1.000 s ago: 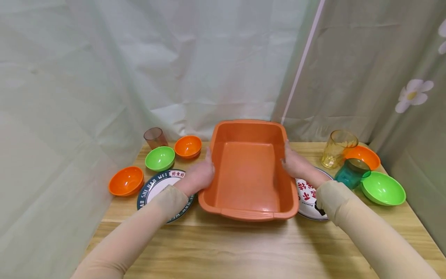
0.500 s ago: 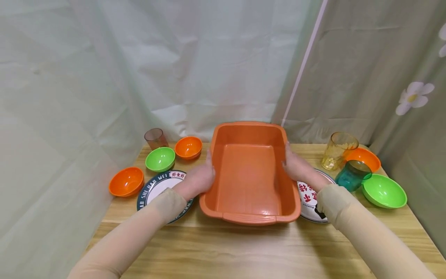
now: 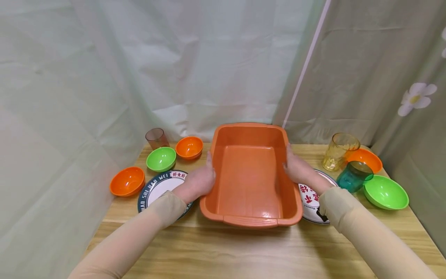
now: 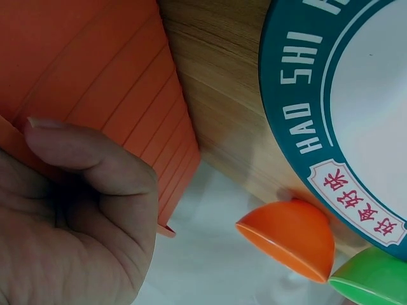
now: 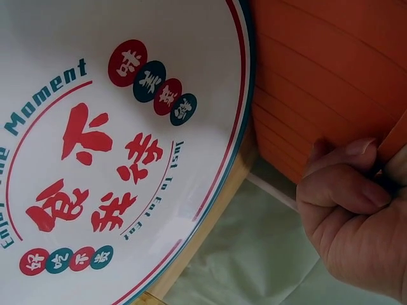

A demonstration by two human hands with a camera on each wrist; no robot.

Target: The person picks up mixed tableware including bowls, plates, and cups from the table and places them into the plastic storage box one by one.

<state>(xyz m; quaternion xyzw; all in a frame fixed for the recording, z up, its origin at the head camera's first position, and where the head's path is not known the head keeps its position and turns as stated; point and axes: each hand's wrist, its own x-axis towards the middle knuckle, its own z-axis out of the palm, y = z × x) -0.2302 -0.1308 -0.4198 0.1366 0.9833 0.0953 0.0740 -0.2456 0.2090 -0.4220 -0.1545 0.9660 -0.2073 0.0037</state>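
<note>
An orange plastic basin (image 3: 249, 182) sits in the middle of the wooden table, its inside bare. My left hand (image 3: 201, 179) grips its left rim, and in the left wrist view the curled fingers (image 4: 95, 152) hook under that rim. On the opposite side my right hand (image 3: 299, 169) grips the right rim, with curled fingers (image 5: 343, 184) showing in the right wrist view. Beneath the left forearm lies a white plate with a dark teal border (image 3: 148, 192). A white plate with red characters (image 3: 309, 201) lies under the right wrist, partly hidden by the basin and arm.
At left stand orange bowls (image 3: 127, 181), a green bowl (image 3: 161, 159) and a reddish clear cup (image 3: 156, 138). At right are a yellow cup (image 3: 338, 153), a teal cup (image 3: 353, 177), an orange bowl (image 3: 369, 159) and a green bowl (image 3: 386, 192). Pale curtains (image 3: 209, 69) hang behind.
The basin and both hands have shifted slightly down in the head view, toward the person. The grip on both rims stays the same, and the tableware has hardly moved.
</note>
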